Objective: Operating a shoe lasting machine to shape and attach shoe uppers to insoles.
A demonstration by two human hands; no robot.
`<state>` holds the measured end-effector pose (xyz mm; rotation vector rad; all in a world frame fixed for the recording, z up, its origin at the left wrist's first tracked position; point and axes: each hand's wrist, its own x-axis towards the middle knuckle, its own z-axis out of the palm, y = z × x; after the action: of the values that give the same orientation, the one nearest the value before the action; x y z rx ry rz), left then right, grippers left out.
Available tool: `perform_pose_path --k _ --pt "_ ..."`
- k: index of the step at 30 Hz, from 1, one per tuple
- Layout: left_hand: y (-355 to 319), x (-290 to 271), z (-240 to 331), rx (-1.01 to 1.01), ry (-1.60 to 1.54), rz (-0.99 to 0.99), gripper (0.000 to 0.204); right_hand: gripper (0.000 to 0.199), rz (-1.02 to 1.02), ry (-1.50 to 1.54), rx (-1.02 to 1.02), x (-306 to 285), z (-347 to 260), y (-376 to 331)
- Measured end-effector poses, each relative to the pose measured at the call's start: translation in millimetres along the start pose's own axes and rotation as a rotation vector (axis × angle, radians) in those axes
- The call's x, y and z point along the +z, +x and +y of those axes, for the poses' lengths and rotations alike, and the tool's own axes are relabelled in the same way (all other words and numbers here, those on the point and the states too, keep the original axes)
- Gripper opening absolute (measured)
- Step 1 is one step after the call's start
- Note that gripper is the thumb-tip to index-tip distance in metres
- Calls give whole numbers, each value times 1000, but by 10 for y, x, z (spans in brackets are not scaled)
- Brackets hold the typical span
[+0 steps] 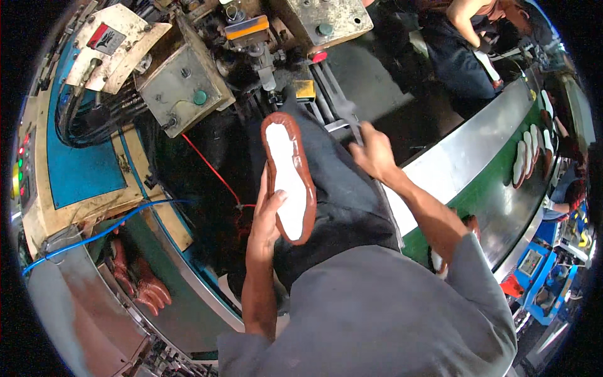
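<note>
My left hand (269, 217) grips a brown shoe upper (306, 188) near its lower end, thumb pressed on the white sole side. Its white insole (290, 182) faces up, framed by a folded brown rim. The shoe is held over my lap, with dark trousers (342, 188) beneath it. To the right, my right hand (375, 154) is closed around the handle of a grey metal hammer (345, 108), raised and smeared by motion. The hammer and the shoe are apart.
Machine boxes with green buttons (200, 97) stand ahead. A green conveyor (461, 204) on the right carries several white-soled shoes (526, 154). Brown uppers (149, 289) lie on the left belt. A blue hose (100, 227) crosses there. Another person (461, 56) sits at the far right.
</note>
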<state>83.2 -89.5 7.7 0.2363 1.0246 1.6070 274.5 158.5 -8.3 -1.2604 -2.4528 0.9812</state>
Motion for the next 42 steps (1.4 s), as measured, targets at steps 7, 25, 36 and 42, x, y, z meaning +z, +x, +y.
perform_pose_path --k 7,25,36,42 --pt "-220 176 169 -1 -260 -205 115 38 125 -244 542 -91 1707 -1572" --pt "-3116 -2420 -185 542 621 1191 94 42 -239 -23 -249 54 452 -140" --pt "-5374 -4041 -324 -253 1498 1420 69 32 -136 -198 -188 -173 401 -355" --pt "-3233 -4275 461 -187 1795 922 60 40 318 -309 187 -1579 1804 -1326"
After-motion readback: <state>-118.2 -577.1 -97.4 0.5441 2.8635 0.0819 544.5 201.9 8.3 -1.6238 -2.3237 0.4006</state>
